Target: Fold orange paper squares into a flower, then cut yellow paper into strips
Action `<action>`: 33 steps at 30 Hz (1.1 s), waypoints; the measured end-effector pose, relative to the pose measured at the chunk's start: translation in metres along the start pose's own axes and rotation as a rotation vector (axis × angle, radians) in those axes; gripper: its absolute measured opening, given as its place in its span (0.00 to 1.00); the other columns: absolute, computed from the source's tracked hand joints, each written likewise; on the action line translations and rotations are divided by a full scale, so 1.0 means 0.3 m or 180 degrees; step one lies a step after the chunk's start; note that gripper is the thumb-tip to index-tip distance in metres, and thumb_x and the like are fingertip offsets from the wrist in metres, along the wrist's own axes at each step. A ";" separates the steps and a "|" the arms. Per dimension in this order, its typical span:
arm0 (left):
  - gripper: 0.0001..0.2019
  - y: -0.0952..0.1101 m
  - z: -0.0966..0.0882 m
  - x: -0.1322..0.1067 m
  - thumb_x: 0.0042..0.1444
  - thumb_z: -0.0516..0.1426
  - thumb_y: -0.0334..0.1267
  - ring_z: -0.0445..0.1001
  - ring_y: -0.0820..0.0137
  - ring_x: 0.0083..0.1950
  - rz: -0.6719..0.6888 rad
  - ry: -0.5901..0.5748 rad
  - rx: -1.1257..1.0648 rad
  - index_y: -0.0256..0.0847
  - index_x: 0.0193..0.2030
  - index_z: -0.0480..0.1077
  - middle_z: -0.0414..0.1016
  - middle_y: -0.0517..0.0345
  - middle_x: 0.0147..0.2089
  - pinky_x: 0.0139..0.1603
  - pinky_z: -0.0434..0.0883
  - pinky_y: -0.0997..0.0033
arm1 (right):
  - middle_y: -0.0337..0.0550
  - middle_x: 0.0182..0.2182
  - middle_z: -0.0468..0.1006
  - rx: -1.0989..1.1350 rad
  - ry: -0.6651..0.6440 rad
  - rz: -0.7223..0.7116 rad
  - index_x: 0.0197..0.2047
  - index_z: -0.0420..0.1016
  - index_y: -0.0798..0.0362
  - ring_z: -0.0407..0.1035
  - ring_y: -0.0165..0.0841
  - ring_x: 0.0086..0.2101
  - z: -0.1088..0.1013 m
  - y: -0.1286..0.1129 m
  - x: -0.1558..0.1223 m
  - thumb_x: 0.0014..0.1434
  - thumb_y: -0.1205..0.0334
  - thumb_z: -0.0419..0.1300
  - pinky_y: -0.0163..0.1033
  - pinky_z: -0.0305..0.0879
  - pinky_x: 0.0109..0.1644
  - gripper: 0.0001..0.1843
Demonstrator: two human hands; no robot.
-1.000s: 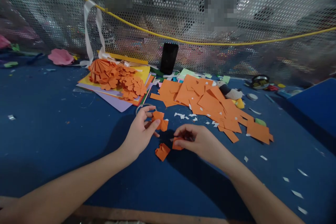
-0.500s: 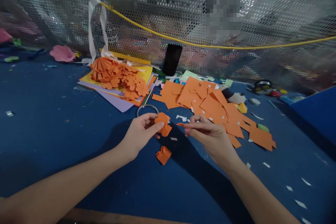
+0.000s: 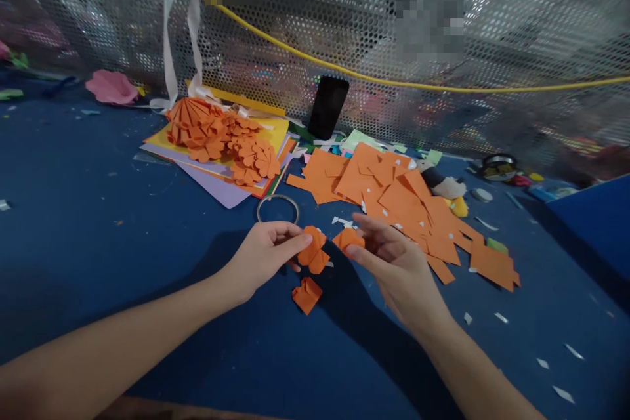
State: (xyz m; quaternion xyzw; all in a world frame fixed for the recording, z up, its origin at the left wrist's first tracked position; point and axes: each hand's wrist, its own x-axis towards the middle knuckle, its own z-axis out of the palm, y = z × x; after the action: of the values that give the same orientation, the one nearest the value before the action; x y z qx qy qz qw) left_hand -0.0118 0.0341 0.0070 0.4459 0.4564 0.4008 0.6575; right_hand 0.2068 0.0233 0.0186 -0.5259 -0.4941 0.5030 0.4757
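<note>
Probably a papercraft workspace: orange paper sheets (image 3: 404, 201), folded paper flowers (image 3: 253, 159) and white scraps (image 3: 563, 394) strew a blue tabletop (image 3: 98, 243).

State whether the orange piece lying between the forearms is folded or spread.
Folded: the orange piece shows creases and overlapping layers near its top.

Matt orange paper sheets (image 3: 361, 176) on a smooth-looking blue table (image 3: 98, 236)
The folded paper flower (image 3: 315, 254) is matt and crisply creased; the ribbon (image 3: 168, 46) has a satin sheen, the perforated screen (image 3: 295, 20) glints like metal, the phone (image 3: 329, 107) looks smooth and dark, the ring (image 3: 278, 197) metallic.
</note>
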 end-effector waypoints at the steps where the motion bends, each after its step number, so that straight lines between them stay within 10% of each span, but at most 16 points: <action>1: 0.13 0.000 0.000 -0.001 0.57 0.64 0.46 0.76 0.72 0.30 -0.0014 -0.0012 0.0028 0.37 0.33 0.78 0.80 0.55 0.31 0.29 0.74 0.75 | 0.43 0.37 0.81 0.0036 -0.0026 0.0091 0.45 0.83 0.46 0.75 0.35 0.36 0.002 -0.003 -0.002 0.48 0.56 0.76 0.42 0.75 0.42 0.20; 5: 0.13 0.003 -0.002 -0.003 0.55 0.66 0.47 0.75 0.72 0.30 -0.0067 0.0010 0.0086 0.37 0.33 0.79 0.80 0.56 0.30 0.30 0.74 0.74 | 0.43 0.28 0.81 0.0086 -0.0069 0.0266 0.31 0.84 0.49 0.74 0.35 0.33 0.006 -0.008 -0.011 0.51 0.51 0.74 0.42 0.72 0.42 0.11; 33: 0.11 -0.013 -0.008 0.004 0.56 0.65 0.47 0.73 0.73 0.31 0.0032 0.0122 0.0170 0.41 0.33 0.82 0.80 0.58 0.31 0.32 0.70 0.75 | 0.39 0.32 0.80 0.0208 0.0227 0.0101 0.36 0.84 0.45 0.70 0.32 0.33 0.013 0.015 -0.014 0.53 0.53 0.73 0.38 0.67 0.41 0.09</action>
State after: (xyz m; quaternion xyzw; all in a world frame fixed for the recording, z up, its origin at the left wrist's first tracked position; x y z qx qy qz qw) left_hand -0.0132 0.0345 0.0027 0.4578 0.4772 0.4003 0.6344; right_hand 0.2030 0.0189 0.0141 -0.5354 -0.4518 0.5073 0.5019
